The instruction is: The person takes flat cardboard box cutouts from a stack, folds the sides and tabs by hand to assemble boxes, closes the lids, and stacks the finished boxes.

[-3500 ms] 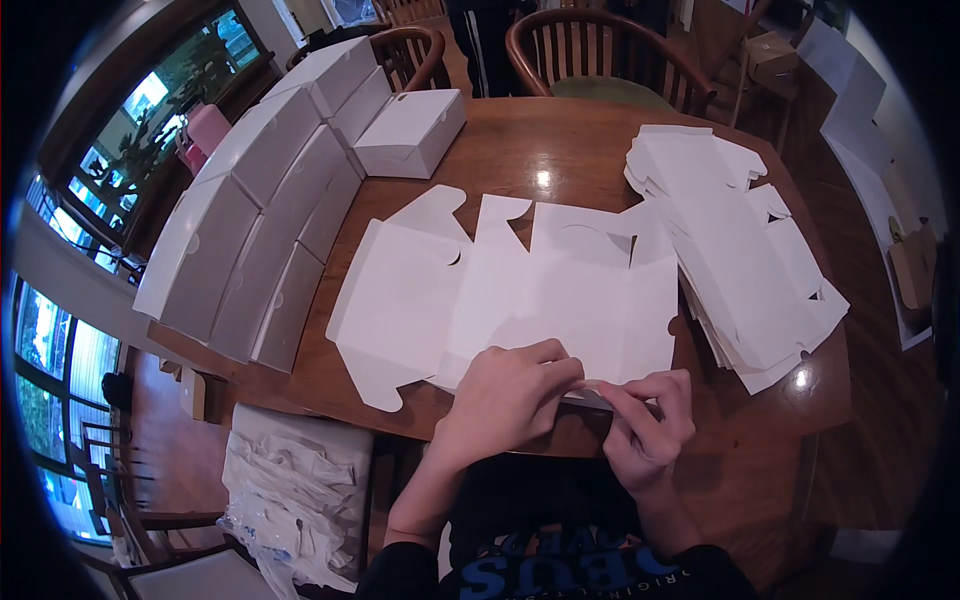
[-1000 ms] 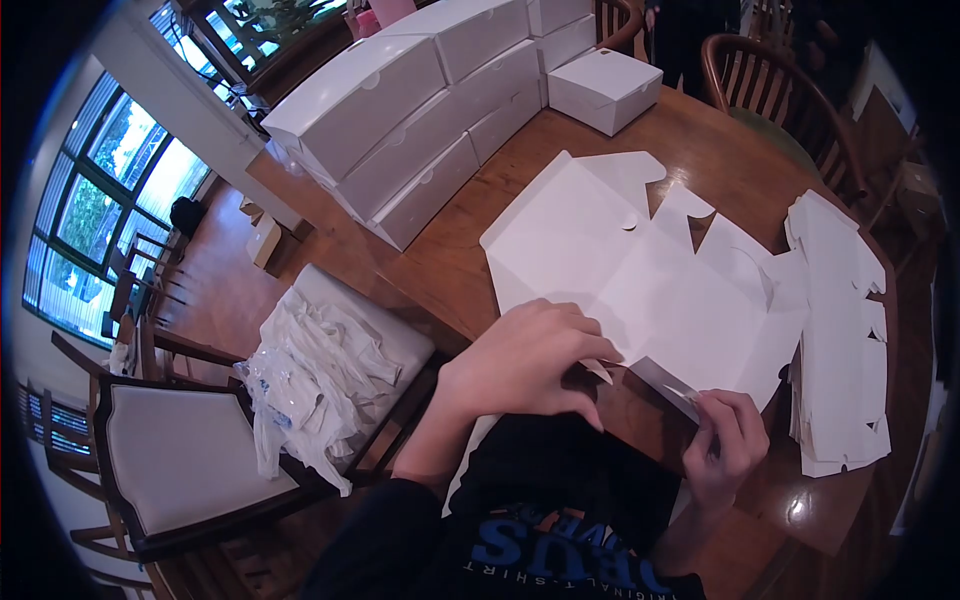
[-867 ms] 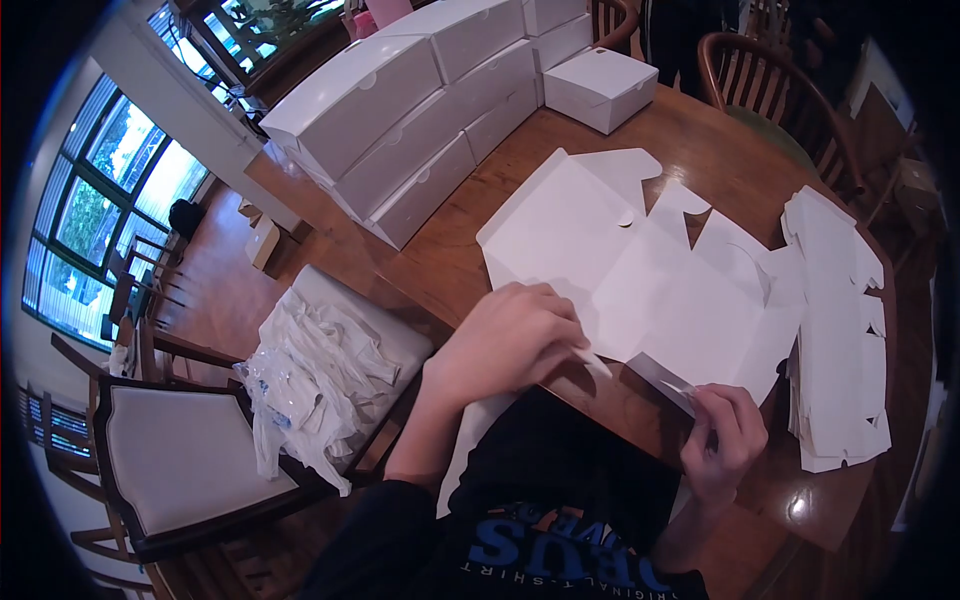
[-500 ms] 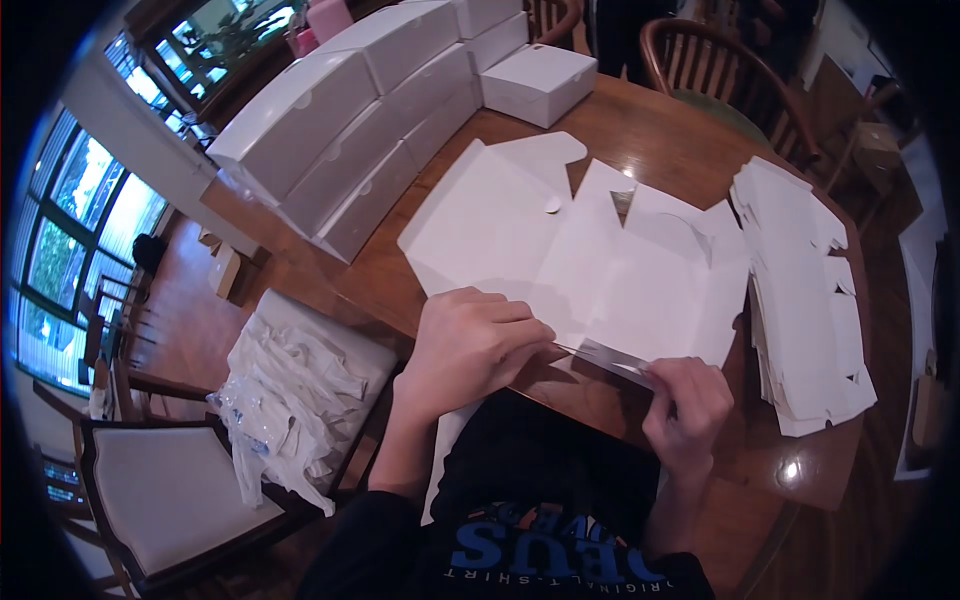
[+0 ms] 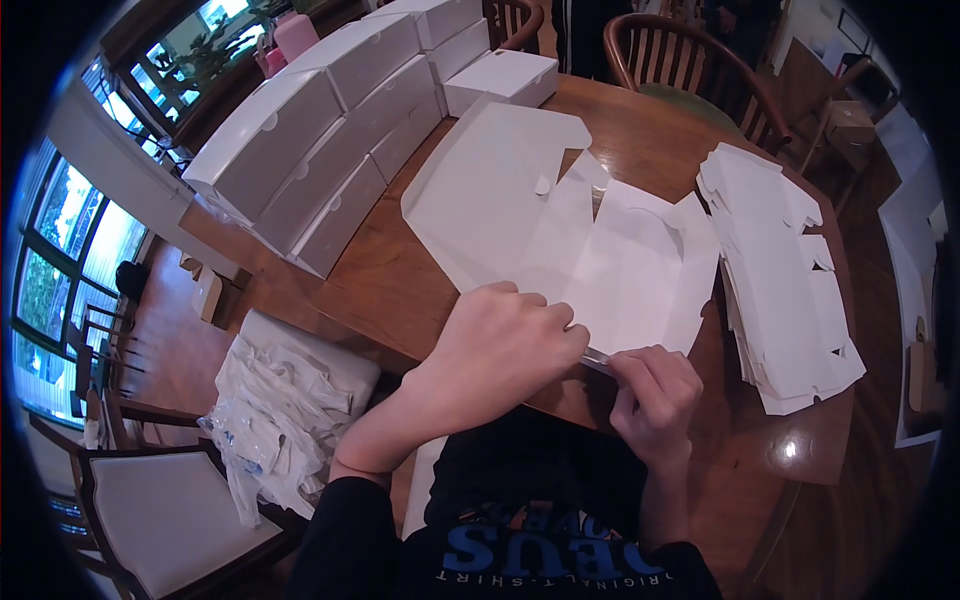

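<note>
A partly folded white cardboard box [image 5: 640, 265] lies on the table in front of me, its wide lid panel spread out to the left and its far flaps raised. My left hand [image 5: 520, 335] is closed at the near edge, fingertips pinching the cardboard there. Close beside it, my right hand [image 5: 655, 395] grips the same near flap with thumb and curled fingers. Only a thin strip of that flap shows between the two hands; the rest of it is hidden behind my fingers.
Finished white boxes [image 5: 345, 125] stand stacked at the back left of the wooden table [image 5: 790, 430]. A pile of flat box blanks [image 5: 780, 280] lies to the right. White plastic bags [image 5: 280, 400] cover a seat at left, near a chair [image 5: 165, 510]. Another chair [image 5: 690, 75] stands behind.
My hands have come closer together along the near flap, the left one moving right. The lid panel has lifted and shifted a little. The whole view has turned slightly.
</note>
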